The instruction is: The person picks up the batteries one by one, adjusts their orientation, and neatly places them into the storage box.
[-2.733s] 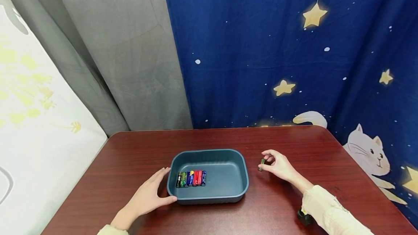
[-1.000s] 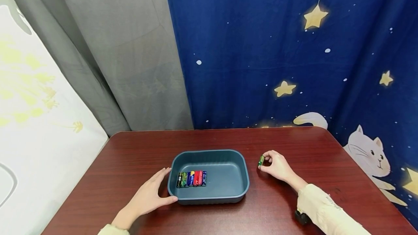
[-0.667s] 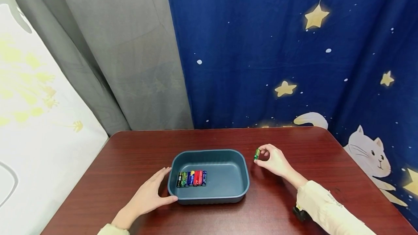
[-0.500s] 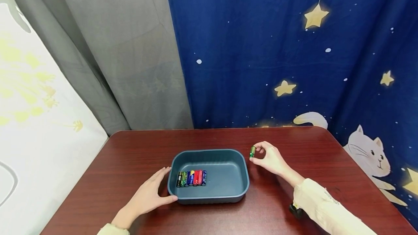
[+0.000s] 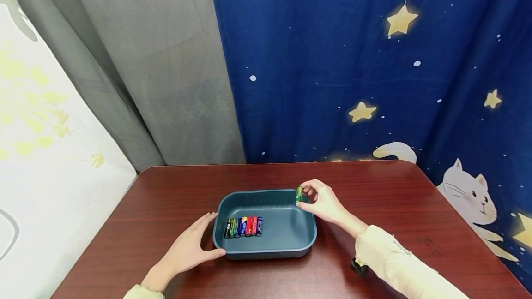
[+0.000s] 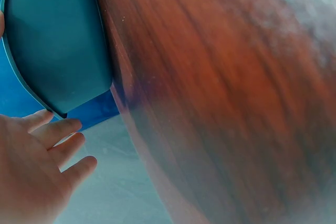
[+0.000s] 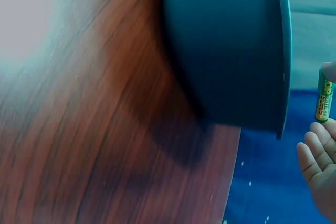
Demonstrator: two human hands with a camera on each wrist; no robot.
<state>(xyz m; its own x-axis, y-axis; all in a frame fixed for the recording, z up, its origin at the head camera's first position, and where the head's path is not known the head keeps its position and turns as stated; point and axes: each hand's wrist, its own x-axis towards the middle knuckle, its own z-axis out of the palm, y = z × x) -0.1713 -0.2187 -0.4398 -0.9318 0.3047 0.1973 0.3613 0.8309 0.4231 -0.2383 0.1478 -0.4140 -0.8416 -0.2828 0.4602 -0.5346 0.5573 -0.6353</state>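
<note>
A blue-grey plastic bin (image 5: 287,227) stands on the table. Several batteries (image 5: 248,226), coloured black, green, blue and red, lie side by side in its left part. My left hand (image 5: 187,249) rests at the bin's left end, thumb at the front corner and extended fingertips by the left rim; in the left wrist view those fingers (image 6: 63,150) spread beside the rim. My right hand (image 5: 326,204) pinches a green battery (image 5: 299,194) between thumb and fingertips, over the bin's back right corner. The right wrist view shows this battery (image 7: 324,100) upright, with yellow lettering.
The dark red wooden table (image 5: 174,188) ends at a back edge in front of a grey curtain (image 5: 178,105) and a blue starry curtain (image 5: 299,82). A small black object (image 5: 359,267) sits under the right cuff.
My right hand has lifted the green battery off the table and carried it left, from beside the bin to over its back right corner. The left hand and the row stay put.
</note>
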